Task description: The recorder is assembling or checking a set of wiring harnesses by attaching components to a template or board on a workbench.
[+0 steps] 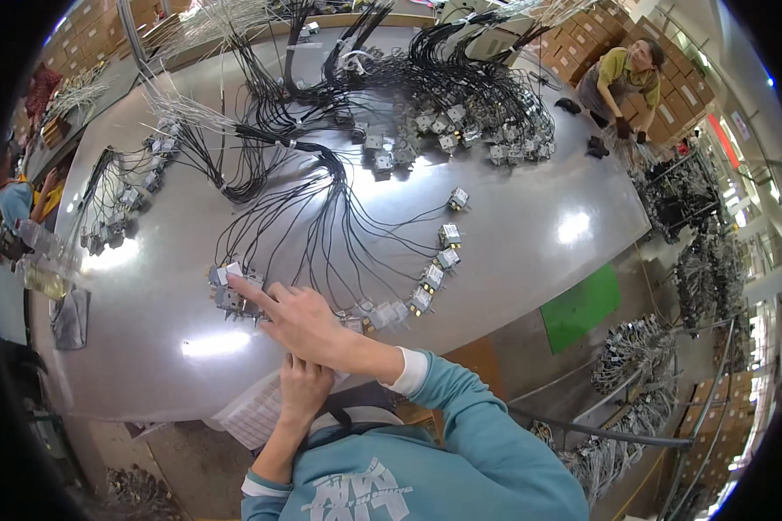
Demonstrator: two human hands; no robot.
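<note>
My right hand (302,323) reaches across to the left with its index finger stretched out. The fingertip touches a small white label (226,274) on a group of metal switch-like boxes (235,300) at the table's near left. Below it, my left hand (304,386) is closed at a sheet of white labels (256,412), partly covered by the hand and overhanging the table's near edge. Black wires run from the boxes up to a tied bundle (308,148). More boxes (433,276) on the same harness lie in a curve to the right.
Large heaps of black-wired boxes (513,130) cover the table's far side; another harness (130,200) lies at left. A grey cloth (71,319) hangs at the left edge. A co-worker (621,82) stands far right, near racks of hanging harnesses (634,356). A green mat (580,308) lies beyond the table.
</note>
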